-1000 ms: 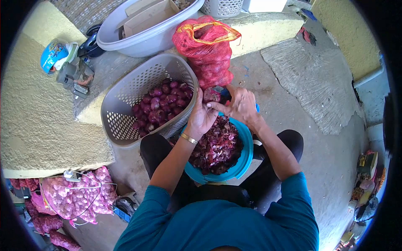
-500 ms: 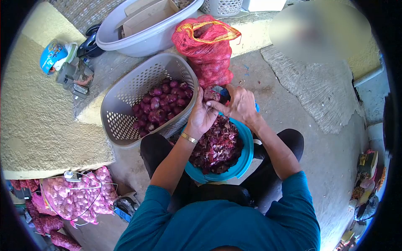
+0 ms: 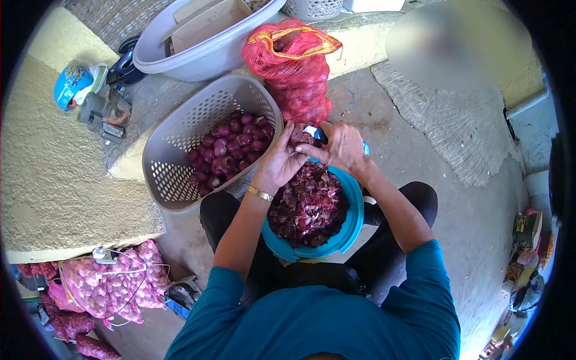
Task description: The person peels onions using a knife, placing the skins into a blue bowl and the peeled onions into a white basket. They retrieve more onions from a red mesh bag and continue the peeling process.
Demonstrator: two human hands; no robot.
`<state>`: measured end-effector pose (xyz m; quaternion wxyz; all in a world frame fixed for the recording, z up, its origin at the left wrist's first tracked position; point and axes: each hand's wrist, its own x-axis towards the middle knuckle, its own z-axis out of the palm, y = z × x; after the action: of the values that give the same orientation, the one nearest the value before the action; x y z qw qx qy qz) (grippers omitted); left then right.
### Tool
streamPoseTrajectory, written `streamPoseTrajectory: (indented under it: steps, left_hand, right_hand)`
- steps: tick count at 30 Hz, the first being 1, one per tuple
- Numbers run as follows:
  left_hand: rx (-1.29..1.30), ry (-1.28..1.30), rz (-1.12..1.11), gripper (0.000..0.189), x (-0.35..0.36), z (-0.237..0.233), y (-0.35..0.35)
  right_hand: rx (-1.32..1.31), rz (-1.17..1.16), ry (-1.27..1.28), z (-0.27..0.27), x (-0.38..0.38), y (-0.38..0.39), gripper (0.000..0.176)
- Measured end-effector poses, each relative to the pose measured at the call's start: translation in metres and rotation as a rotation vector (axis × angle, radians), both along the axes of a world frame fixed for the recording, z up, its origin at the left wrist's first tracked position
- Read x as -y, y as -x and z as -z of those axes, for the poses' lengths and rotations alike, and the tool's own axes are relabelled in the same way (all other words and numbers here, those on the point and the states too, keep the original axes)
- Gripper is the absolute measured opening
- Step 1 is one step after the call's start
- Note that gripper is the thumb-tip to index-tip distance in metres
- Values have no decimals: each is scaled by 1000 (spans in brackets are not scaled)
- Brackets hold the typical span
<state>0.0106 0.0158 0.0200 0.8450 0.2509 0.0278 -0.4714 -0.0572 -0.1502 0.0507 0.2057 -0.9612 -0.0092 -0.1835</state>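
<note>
A red onion [image 3: 298, 135] is gripped between the fingers of my left hand [image 3: 278, 165], above the near side of the red net sack. My right hand [image 3: 344, 149] is closed on a small knife [image 3: 312, 131] with a shiny blade and dark handle; its thumb presses against the onion. Much of the knife is hidden by the fingers. Below both hands, a turquoise tub [image 3: 355, 219] between my knees holds a heap of dark onion skins [image 3: 309, 207]. To the left stands a grey perforated basket [image 3: 174, 135] with many purple onions [image 3: 225, 153] in it.
A red net sack [image 3: 297, 84] of onions stands open beyond my hands. Behind it is a large pale basin [image 3: 198, 63] with cardboard inside. Pink net bags [image 3: 114, 279] of bulbs lie at lower left. A blue patterned container [image 3: 73, 84] sits on the ledge.
The knife's blade now shows brightly beside the onion, where it was darker before. Both hands stay together over the tub's far edge. The whole view has shifted slightly.
</note>
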Motion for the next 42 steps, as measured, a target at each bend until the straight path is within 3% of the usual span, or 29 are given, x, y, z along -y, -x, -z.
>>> streamPoseTrajectory:
  steps: [2,6,9,13,16,19,20,22,23,24,26,28,31,33,36,38,40,42]
  left_hand:
    - [5,179,-64,31,2,10,-2]
    - [6,128,-221,32,18,15,7]
    - [188,106,-373,34,24,13,17]
    - [223,272,-336,38,21,16,17]
    - [147,101,-336,49,20,-13,19]
    - [115,149,-58,57,12,-30,9]
    - [114,148,-58,57,13,-5,-1]
    - [51,667,97,60,15,66,-25]
    - [4,768,130,48,18,56,-24]
    - [6,769,130,48,21,38,-15]
    - [247,97,-404,45,26,6,8]
    - [296,111,-404,46,26,8,11]
    - [345,33,-576,48,28,-5,15]
    - [301,171,-242,50,14,-8,11]
    - [185,79,-89,49,7,-3,-3]
    - [271,63,-162,50,19,-1,3]
    - [413,41,-463,50,29,-5,10]
    - [394,84,-542,50,33,-10,14]
  right_hand:
    - [18,2,-23,0,-2,1,72]
    - [-6,55,-83,4,-10,-1,67]
    - [106,49,-162,10,-19,-2,63]
    - [-6,75,-195,8,-19,0,60]
    - [-20,-74,-355,-7,-1,-1,58]
    - [-19,-289,-140,-14,14,-2,56]
    - [-20,-290,-141,-12,11,-2,56]
    - [-3,-133,29,-9,2,0,59]
    - [2,-114,26,-3,-2,1,60]
    - [3,-114,27,7,-9,0,60]
    - [95,-29,-147,20,-24,0,59]
    - [78,-35,-179,22,-29,3,57]
    - [-7,-43,-375,25,-28,2,48]
    - [10,-131,-264,14,-18,3,45]
    - [-36,-147,-172,-3,-12,4,44]
    - [12,-116,-172,1,-21,5,47]
    - [-35,4,-420,2,-31,6,58]
    - [-79,5,-460,2,-33,6,57]
